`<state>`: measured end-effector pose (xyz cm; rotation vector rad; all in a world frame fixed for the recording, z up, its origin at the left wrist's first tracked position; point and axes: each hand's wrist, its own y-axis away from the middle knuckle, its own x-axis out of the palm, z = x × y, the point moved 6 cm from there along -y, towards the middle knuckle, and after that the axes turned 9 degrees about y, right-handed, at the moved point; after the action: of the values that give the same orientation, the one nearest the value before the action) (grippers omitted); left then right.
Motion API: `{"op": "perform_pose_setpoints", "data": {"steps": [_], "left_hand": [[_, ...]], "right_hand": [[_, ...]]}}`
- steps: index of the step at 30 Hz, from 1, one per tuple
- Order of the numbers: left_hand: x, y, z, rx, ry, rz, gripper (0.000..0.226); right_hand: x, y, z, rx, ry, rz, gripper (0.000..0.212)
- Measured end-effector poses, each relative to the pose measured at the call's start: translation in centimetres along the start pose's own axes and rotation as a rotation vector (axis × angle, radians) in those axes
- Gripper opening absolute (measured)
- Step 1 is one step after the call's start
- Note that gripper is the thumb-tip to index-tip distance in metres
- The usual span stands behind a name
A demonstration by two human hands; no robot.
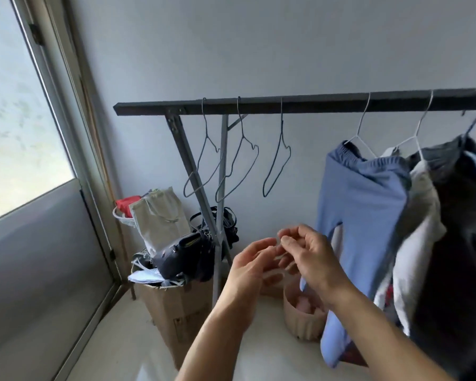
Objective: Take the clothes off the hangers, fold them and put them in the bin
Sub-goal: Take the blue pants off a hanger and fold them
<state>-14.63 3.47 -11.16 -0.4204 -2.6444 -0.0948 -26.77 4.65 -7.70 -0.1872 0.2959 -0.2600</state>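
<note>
L grip (pixel 249 266) raised, loose | R grip (pixel 312 257) raised, fingers curled, prob. empty

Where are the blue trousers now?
In the head view, right of centre, the blue trousers hang on a white hanger from the rail, beside a white garment.

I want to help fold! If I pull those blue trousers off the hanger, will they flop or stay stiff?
Probably floppy: the soft blue fabric trousers hang limp from the thin white wire hanger. Likely light too, since that thin hanger holds its shape under them.
</note>
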Motion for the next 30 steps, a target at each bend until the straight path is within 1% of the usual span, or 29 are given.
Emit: {"op": "perform_pose_setpoints", "data": {"steps": [2, 5, 7, 8, 9, 10, 11, 13, 14, 16, 19, 22, 23, 25, 28, 30], "left_hand": [[1.8, -0.6, -0.5, 0.012, -0.021, 0.025, 0.021], [4.2, -1.6, -1.2, 0.023, -0.03, 0.056, 0.02], [5.4, -2.1, -1.5, 0.034, -0.049, 0.086, 0.018], [6.0, -2.3, -1.7, 0.039, -0.062, 0.103, 0.018], [6.4, -2.4, -1.9, 0.045, -0.073, 0.117, 0.019], [6.9, -2.6, -2.1, 0.053, -0.083, 0.13, 0.019], [7.2, -2.8, -2.3, 0.06, -0.089, 0.143, 0.019], [7.9, -3.0, -2.6, 0.067, -0.09, 0.16, 0.02], [8.2, -3.2, -2.7, 0.068, -0.09, 0.166, 0.02], [8.5, -3.5, -3.1, 0.073, -0.096, 0.18, 0.02], [8.5, -4.1, -3.7, 0.091, -0.1, 0.186, 0.019], [8.3, -4.7, -4.3, 0.106, -0.098, 0.188, 0.019], [8.3, -5.0, -4.5, 0.113, -0.104, 0.186, 0.019], [8.3, -5.5, -5.0, 0.138, -0.134, 0.183, 0.018], [8.6, -6.5, -5.7, 0.185, -0.203, 0.179, 0.018], [8.9, -7.1, -6.1, 0.235, -0.26, 0.174, 0.019]], "right_hand": [[-2.3, -0.3, 1.1, -0.069, 0.056, -0.108, 0.016], [-6.9, -1.1, 4.6, -0.28, 0.25, -0.369, 0.015], [-10.3, -1.6, 7.4, -0.444, 0.465, -0.607, 0.014], [-11.9, -1.9, 8.5, -0.504, 0.588, -0.718, 0.017], [-13.2, -2.6, 9.2, -0.524, 0.712, -0.791, 0.021], [-14.3, -3.7, 9.6, -0.487, 0.836, -0.815, 0.026], [-15.3, -5.0, 9.4, -0.395, 0.962, -0.788, 0.029], [-16.4, -7.5, 8.2, -0.14, 1.169, -0.647, 0.031], [-16.7, -8.3, 7.6, -0.046, 1.211, -0.577, 0.032], [-16.8, -9.3, 6.8, 0.032, 1.193, -0.492, 0.029], [-16.6, -10.0, 6.6, 0.04, 1.079, -0.45, 0.023], [-16.9, -10.0, 7.5, -0.033, 1.002, -0.532, 0.014], [-17.2, -10.0, 7.9, -0.063, 0.977, -0.561, 0.015], [-17.7, -10.2, 8.6, -0.103, 0.944, -0.569, 0.023], [-17.8, -9.6, 8.8, -0.149, 0.964, -0.479, 0.034], [-17.3, -8.7, 8.2, -0.17, 0.977, -0.382, 0.035]]}}
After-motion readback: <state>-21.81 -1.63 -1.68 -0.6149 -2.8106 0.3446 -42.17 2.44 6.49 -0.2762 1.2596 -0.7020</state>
